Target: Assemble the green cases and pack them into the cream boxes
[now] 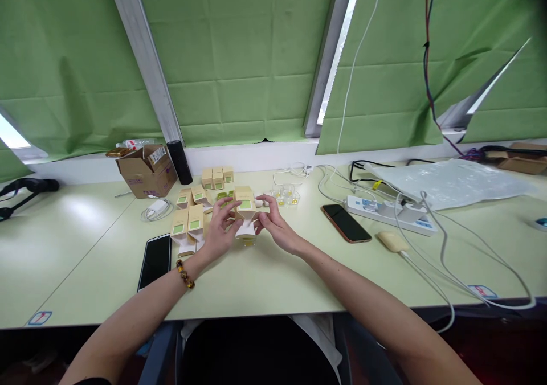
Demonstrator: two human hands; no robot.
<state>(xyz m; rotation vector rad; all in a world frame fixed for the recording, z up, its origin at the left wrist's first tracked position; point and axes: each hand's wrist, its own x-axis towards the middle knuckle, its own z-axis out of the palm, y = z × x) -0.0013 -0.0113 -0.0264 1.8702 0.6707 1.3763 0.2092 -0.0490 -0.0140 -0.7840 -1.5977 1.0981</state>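
Note:
Between both hands is a small tan cardboard box point(245, 198) with a green square on its face and its white flap folded open toward me. My left hand point(221, 228) grips its left side with bent fingers. On the right side, the fingers of my right hand point(273, 222) pinch the box near the flap. Something small and clear with yellow shows just under the flap. To the left stand several similar boxes point(195, 221), some with flaps open. Small green pieces point(224, 195) lie behind my left hand. Several clear cups with yellow bits point(287, 194) sit beyond my right hand.
Three closed small boxes point(217, 178) stand farther back. A black phone point(154, 261) lies left, another phone point(346, 223) right. A power strip point(391, 214) with tangled white cables and a cream charging case point(392, 241) occupy the right. A brown carton point(147, 171) and black cylinder point(179, 162) stand back left.

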